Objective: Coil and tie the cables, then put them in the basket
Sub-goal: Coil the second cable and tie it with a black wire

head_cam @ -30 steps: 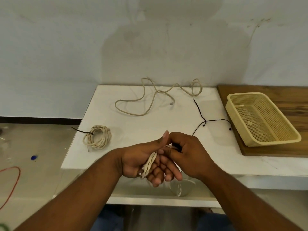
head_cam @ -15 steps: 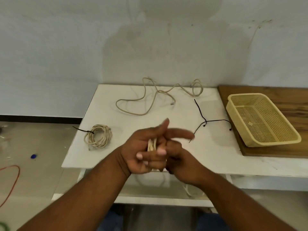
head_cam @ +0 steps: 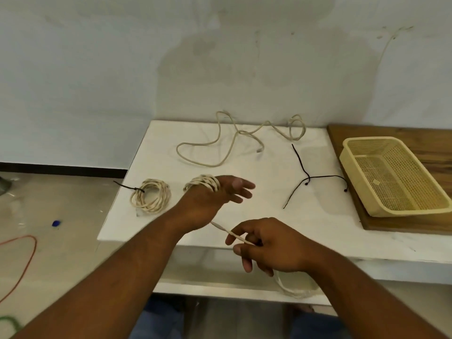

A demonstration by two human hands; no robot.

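Parted since a moment ago: the cable (head_cam: 204,183) rides wound round the left hand (head_cam: 215,199), fingers straight, above the worktop (head_cam: 269,216); the right hand (head_cam: 274,243) pinches its tail. Light, limp, springy, I'd say, so best gripped across the loops. The basket (head_cam: 352,187) sits to the right on a board (head_cam: 440,143), with a white wall (head_cam: 97,69) behind.

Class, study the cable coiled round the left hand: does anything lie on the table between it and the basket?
Only the black ties lie flat on the table between the cable and the basket; nothing upright blocks the way.
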